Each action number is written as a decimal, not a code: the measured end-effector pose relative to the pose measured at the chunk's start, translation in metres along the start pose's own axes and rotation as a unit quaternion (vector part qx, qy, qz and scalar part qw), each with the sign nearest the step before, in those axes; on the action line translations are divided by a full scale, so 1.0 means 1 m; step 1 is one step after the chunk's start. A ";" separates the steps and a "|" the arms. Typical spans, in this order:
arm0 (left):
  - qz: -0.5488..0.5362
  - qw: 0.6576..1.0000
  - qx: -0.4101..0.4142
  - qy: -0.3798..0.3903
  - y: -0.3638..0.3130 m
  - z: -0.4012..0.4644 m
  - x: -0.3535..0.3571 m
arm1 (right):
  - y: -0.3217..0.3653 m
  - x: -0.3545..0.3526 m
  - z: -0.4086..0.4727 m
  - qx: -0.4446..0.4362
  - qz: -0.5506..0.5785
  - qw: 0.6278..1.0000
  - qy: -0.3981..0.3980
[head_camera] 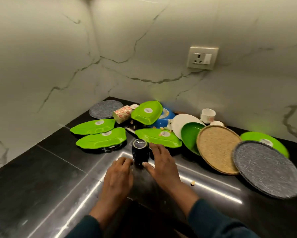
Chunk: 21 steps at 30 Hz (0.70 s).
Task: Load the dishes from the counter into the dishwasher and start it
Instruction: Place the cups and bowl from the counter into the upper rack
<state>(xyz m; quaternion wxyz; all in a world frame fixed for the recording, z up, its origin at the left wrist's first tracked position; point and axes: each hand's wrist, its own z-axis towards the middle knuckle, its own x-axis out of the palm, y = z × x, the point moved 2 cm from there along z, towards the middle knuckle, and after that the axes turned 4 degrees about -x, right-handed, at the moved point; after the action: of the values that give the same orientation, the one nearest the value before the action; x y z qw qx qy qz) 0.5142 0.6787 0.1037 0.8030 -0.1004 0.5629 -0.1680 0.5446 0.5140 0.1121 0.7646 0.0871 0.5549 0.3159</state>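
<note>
A dark mug (140, 152) stands upside down at the corner of the steel sink rim (204, 176). My left hand (118, 177) is just left of it, fingers loosely curled near its base. My right hand (163, 165) reaches round its right side, with the thumb at the base and straight fingers beside the mug. Behind lie three green leaf-shaped plates (101, 139), a green square bowl (146, 112), a blue bowl (166, 116), a white plate (180, 124), a green round plate (190, 136), a woven tray (218, 148) and a grey plate (266, 167).
On the black counter (32, 177), a floral cup (122, 113) lies on its side by another grey plate (104, 108). White cups (207, 114) stand at the back. A wall socket (202, 57) sits on the marble wall. Food crumbs (193, 183) lie on the steel.
</note>
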 end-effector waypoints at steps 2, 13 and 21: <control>0.025 1.000 -0.014 -0.005 0.011 0.011 0.002 | 0.000 0.015 0.028 0.009 -0.031 0.998 0.049; 0.065 0.996 -0.068 -0.001 0.045 0.050 0.016 | -0.015 0.069 0.082 0.017 -0.097 0.986 0.134; 0.061 0.997 -0.041 0.015 0.025 0.039 0.013 | -0.027 0.030 0.031 0.037 0.073 0.996 -0.021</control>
<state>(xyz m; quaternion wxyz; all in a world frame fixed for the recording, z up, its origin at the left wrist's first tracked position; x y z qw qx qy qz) 0.5592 0.6960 0.0968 0.7986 -0.0959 0.5863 -0.0967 0.5886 0.5172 0.0869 0.7472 0.1621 0.5426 0.3478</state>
